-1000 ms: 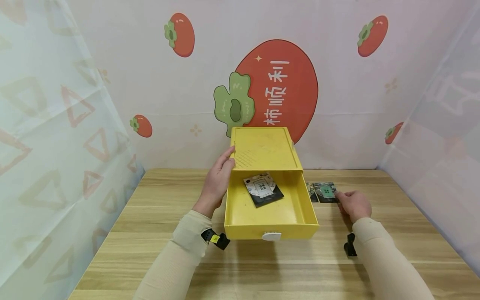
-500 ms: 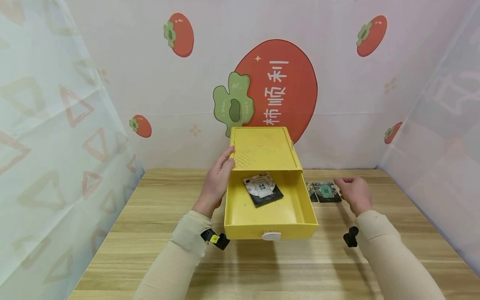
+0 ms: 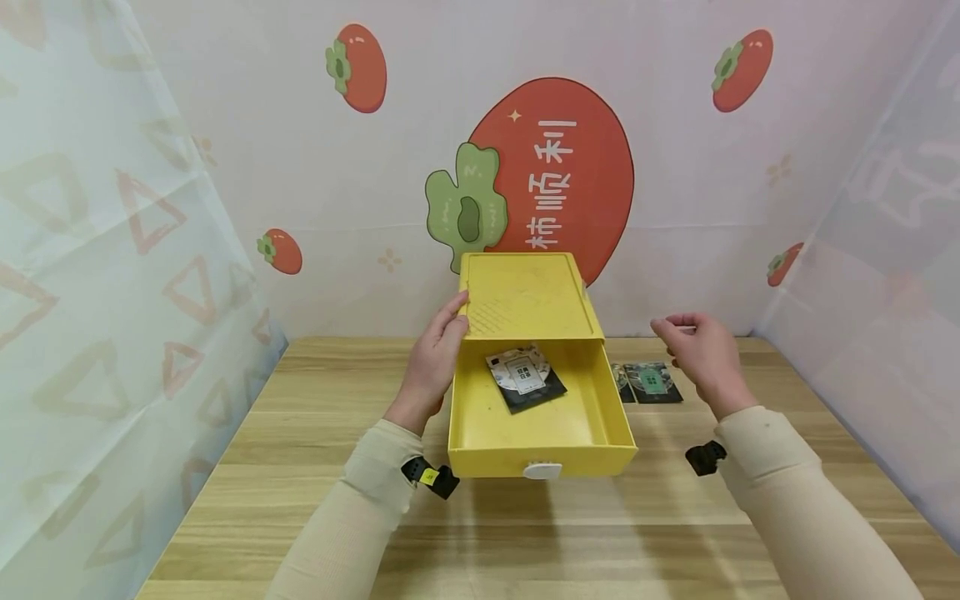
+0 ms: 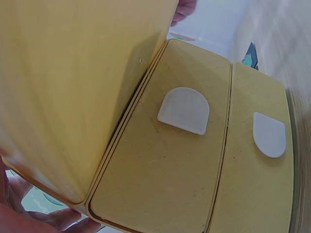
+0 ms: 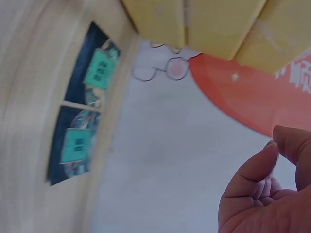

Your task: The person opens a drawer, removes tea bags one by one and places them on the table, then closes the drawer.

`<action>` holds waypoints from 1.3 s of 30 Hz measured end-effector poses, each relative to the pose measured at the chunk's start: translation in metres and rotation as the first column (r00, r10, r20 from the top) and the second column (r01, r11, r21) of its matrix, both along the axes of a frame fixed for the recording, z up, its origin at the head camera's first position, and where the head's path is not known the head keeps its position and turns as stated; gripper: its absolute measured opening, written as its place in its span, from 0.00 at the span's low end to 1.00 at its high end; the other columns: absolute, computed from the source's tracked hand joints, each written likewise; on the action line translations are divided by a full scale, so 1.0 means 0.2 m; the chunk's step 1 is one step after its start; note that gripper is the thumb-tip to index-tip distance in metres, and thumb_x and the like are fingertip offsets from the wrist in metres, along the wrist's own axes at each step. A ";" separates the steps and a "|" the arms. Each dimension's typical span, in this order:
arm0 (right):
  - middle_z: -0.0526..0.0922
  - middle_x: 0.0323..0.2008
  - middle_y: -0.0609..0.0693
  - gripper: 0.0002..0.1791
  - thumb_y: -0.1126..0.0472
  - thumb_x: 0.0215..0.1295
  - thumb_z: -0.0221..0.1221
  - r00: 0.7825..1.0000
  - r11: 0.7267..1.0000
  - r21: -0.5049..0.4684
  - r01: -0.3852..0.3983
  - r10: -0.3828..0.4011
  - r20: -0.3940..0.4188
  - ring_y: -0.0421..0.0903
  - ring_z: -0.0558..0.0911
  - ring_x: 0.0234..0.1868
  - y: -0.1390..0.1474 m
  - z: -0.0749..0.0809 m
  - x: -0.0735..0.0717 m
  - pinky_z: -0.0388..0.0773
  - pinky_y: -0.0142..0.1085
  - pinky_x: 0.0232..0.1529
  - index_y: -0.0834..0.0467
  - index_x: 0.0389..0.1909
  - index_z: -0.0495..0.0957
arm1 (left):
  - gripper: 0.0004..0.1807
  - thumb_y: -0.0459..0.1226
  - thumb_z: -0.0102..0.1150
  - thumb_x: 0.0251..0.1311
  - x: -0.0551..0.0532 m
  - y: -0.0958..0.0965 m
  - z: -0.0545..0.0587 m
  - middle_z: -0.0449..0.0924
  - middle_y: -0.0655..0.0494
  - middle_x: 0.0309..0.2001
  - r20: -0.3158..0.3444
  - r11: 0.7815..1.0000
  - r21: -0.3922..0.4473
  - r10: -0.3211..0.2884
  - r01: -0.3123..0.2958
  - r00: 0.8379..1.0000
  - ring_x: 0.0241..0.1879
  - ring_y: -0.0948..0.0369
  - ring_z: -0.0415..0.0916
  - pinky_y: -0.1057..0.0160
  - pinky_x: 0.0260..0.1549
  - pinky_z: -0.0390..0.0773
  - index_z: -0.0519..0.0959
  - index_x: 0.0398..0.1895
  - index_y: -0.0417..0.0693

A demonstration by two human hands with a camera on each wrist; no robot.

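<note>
A yellow drawer unit (image 3: 528,292) stands mid-table, its top drawer (image 3: 487,462) pulled out. Inside that drawer lies a flat black-and-white packet (image 3: 527,377). My left hand (image 3: 431,362) rests against the unit's left side, thumb and fingertips at the top edge; in the left wrist view its fingers lie along the side. My right hand (image 3: 705,354) is raised to the right of the unit, fingers curled, thumb and forefinger tips together, nothing visible between them. Below it, two dark packets with green labels lie side by side, one (image 5: 75,148) nearer the camera, the other (image 5: 97,70) beyond.
Two lower drawers with white handles (image 4: 184,110) are closed below the pulled-out one. The wooden table (image 3: 337,492) meets a patterned cloth backdrop (image 3: 360,175) behind, with more cloth at both sides. Black camera straps (image 3: 431,477) sit on the wrists.
My right hand has lifted off the green-labelled packet and moved up and away, leaving the packet on the table. The left hand and drawer unit have stayed put.
</note>
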State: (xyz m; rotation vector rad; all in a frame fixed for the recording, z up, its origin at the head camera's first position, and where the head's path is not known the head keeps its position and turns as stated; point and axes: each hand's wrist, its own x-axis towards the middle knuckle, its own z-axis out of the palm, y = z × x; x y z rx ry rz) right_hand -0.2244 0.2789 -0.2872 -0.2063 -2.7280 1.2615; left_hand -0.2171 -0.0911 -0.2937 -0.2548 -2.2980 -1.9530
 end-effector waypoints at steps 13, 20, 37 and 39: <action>0.83 0.46 0.57 0.35 0.33 0.72 0.58 0.990 0.994 0.018 -0.109 0.110 -0.092 0.49 0.81 0.37 -0.17 0.29 0.10 0.83 0.34 0.35 0.60 0.62 0.77 | 0.27 0.50 0.41 0.81 0.00 0.00 0.00 0.59 0.62 0.80 0.003 1.000 -0.002 0.003 -0.003 1.000 0.80 0.59 0.54 0.49 0.78 0.56 0.65 0.80 0.64; 0.83 0.44 0.56 0.36 0.31 0.71 0.58 0.978 0.980 0.098 -0.175 0.184 -0.095 0.52 0.82 0.34 -0.26 0.41 0.19 0.82 0.38 0.34 0.58 0.62 0.77 | 0.27 0.50 0.41 0.81 -0.01 0.00 0.00 0.59 0.62 0.80 -0.004 1.000 -0.006 -0.001 0.001 1.000 0.80 0.59 0.54 0.49 0.78 0.56 0.64 0.80 0.63; 0.87 0.38 0.51 0.17 0.48 0.70 0.66 0.904 0.840 0.364 -0.403 0.426 0.017 0.48 0.83 0.41 -0.54 0.55 0.26 0.81 0.44 0.42 0.58 0.47 0.84 | 0.27 0.49 0.42 0.81 0.00 0.00 0.00 0.59 0.62 0.80 0.008 1.000 0.002 0.006 -0.006 1.000 0.80 0.60 0.54 0.49 0.78 0.56 0.65 0.80 0.64; 0.87 0.38 0.51 0.16 0.49 0.70 0.67 0.892 0.812 0.395 -0.429 0.450 0.043 0.48 0.84 0.41 -0.58 0.55 0.26 0.82 0.44 0.43 0.59 0.46 0.85 | 0.27 0.49 0.42 0.81 0.00 0.00 0.00 0.60 0.62 0.80 0.009 1.000 0.002 0.008 -0.008 1.000 0.80 0.60 0.54 0.49 0.78 0.56 0.65 0.80 0.64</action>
